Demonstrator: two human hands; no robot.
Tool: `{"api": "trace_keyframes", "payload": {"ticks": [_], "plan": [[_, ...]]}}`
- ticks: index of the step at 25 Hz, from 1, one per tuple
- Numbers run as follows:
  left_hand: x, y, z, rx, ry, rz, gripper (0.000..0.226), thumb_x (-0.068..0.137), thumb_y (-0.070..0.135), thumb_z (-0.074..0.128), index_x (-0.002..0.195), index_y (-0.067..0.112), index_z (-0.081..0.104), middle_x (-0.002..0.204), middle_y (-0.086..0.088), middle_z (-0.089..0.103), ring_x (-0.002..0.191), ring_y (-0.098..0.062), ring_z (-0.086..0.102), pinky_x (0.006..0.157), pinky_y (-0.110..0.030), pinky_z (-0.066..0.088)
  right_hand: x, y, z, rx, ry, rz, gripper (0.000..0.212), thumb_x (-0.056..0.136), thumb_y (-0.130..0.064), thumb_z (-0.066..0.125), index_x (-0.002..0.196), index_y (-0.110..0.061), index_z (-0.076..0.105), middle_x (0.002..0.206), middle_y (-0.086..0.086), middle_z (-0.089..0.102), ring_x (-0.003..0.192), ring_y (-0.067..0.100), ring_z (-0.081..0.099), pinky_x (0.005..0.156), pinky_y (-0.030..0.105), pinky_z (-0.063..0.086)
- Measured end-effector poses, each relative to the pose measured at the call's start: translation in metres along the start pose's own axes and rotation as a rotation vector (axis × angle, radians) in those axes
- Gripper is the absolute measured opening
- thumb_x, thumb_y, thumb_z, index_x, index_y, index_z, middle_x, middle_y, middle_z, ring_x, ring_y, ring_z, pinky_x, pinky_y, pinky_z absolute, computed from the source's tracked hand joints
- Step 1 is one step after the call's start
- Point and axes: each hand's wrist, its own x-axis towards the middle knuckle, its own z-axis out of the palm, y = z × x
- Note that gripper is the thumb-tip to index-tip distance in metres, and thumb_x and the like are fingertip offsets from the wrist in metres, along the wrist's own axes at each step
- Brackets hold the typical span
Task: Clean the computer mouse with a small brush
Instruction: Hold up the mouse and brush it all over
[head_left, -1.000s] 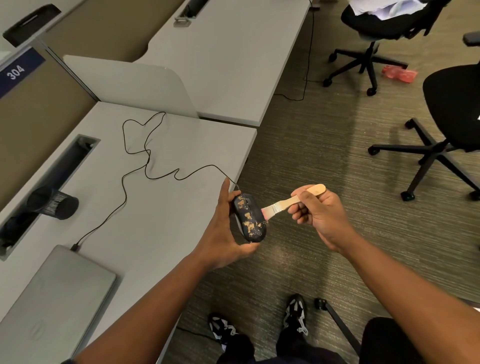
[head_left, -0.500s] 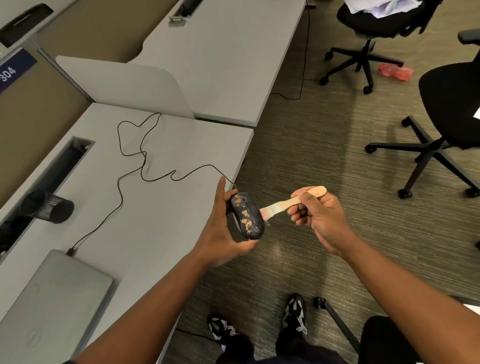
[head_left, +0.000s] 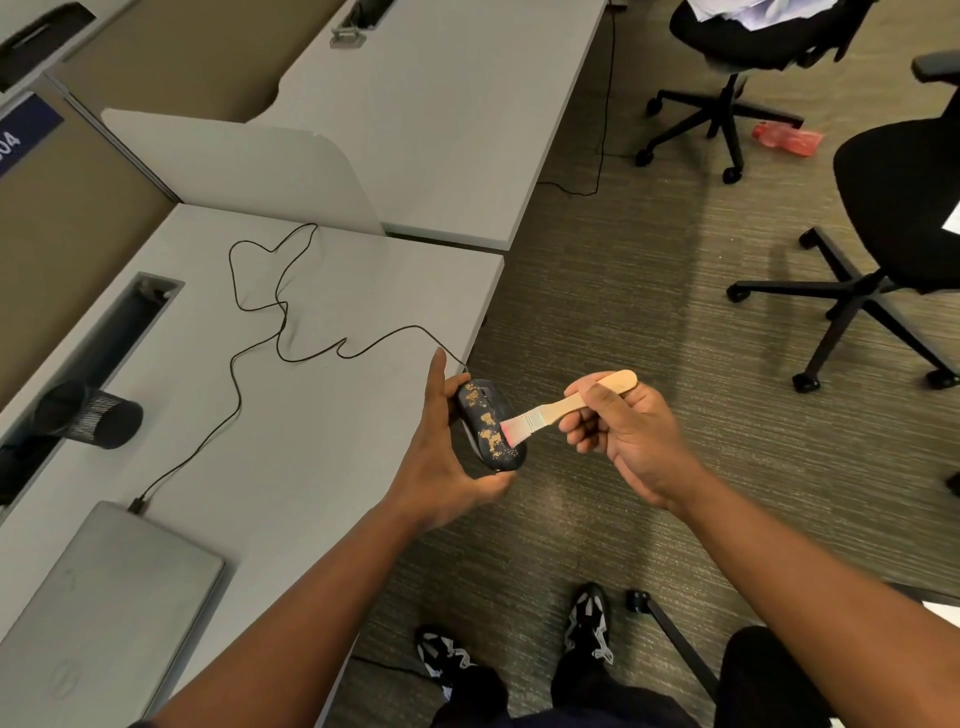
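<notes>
Our right hand (head_left: 631, 436) is curled closed around the pale wooden handle of a small flat brush (head_left: 561, 408), thumb on top and fingers wrapped beneath, with the rounded handle end sticking out past the knuckles. The pinkish bristles at the far end rest against the right side of the back of a black corded computer mouse (head_left: 488, 428).

Our left hand (head_left: 441, 462) cups that mouse from the left and below, half closed, with the palm along its flank, one finger pointing up past its front end and the thumb tucked under its rear. We hold it in the air just off the corner of the grey desk (head_left: 332, 441), over the carpet, top side turned toward the brush.

We judge the cleaning to be under way but far from finished. Tan, crumbly patches are plain near the front buttons, at mid-body and in a speckled spread at the rear. The bristles sit at the middle patch, so most of the shell remains to be swept.

The thin black cable (head_left: 260, 332) runs from the mouse's front in loose loops across the desk to a closed grey laptop (head_left: 104, 603).
</notes>
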Motion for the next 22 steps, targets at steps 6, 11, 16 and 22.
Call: {"api": "trace_keyframes", "payload": {"ticks": [6, 11, 16, 22], "plan": [[0.0, 0.003, -0.002, 0.008, 0.018, -0.006, 0.153, 0.065, 0.028, 0.1, 0.159, 0.048, -0.019, 0.156, 0.013, 0.036, 0.14, -0.001, 0.046, 0.107, -0.003, 0.033, -0.002, 0.001, -0.007, 0.035, 0.059, -0.012, 0.022, 0.107, -0.015, 0.049, 0.105, -0.003, 0.067, 0.078, 0.016, 0.072, 0.065, 0.02, 0.063, 0.056, 0.024, 0.053], [-0.001, 0.007, -0.001, 0.022, 0.026, 0.002, 0.152, 0.064, 0.027, 0.1, 0.158, 0.05, -0.017, 0.155, 0.016, 0.037, 0.139, 0.002, 0.047, 0.107, -0.005, 0.035, -0.007, 0.002, 0.003, 0.05, -0.069, 0.023, 0.025, 0.096, -0.025, 0.058, 0.103, -0.002, 0.067, 0.077, 0.016, 0.071, 0.062, 0.019, 0.064, 0.055, 0.024, 0.053], [-0.002, 0.008, -0.003, 0.029, 0.04, -0.001, 0.152, 0.064, 0.031, 0.1, 0.157, 0.052, -0.018, 0.149, 0.029, 0.035, 0.137, 0.0, 0.049, 0.103, -0.001, 0.035, -0.009, -0.001, -0.011, 0.042, 0.009, -0.019, 0.02, 0.096, -0.022, 0.059, 0.099, -0.005, 0.069, 0.075, 0.013, 0.072, 0.063, 0.021, 0.062, 0.055, 0.024, 0.053], [-0.003, 0.012, 0.0, 0.038, 0.019, -0.021, 0.15, 0.065, 0.031, 0.098, 0.157, 0.052, -0.019, 0.16, 0.01, 0.035, 0.144, -0.006, 0.045, 0.113, -0.011, 0.035, -0.01, -0.006, 0.008, 0.036, -0.14, -0.01, 0.023, 0.09, -0.024, 0.066, 0.102, -0.004, 0.069, 0.078, 0.015, 0.072, 0.065, 0.02, 0.065, 0.057, 0.026, 0.055]]}}
